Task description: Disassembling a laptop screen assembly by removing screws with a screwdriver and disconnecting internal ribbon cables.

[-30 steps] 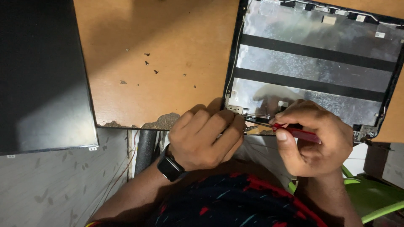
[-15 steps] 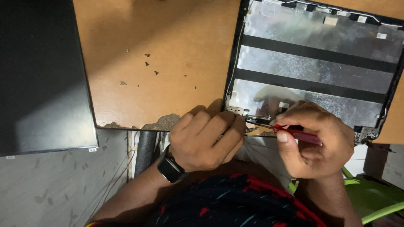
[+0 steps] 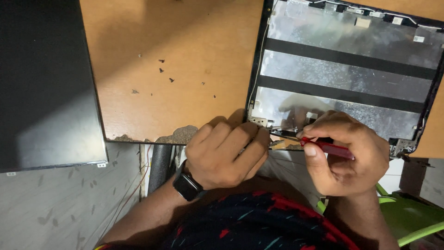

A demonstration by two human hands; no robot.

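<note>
Screen cover (image 3: 351,69) lies foil side up on counter (image 3: 185,60). Right hand (image 3: 347,157) fingers pinch red screwdriver (image 3: 327,148); left hand (image 3: 226,150) fingers curled together at cover's corner.

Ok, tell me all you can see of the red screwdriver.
The screwdriver has a slim red handle and a thin metal shaft. The right hand pinches it, thumb on top, lying nearly level with its tip pointing left at the lid shell's lower-left hinge corner. The left hand meets the tip there; the tip's end is hidden.
</note>
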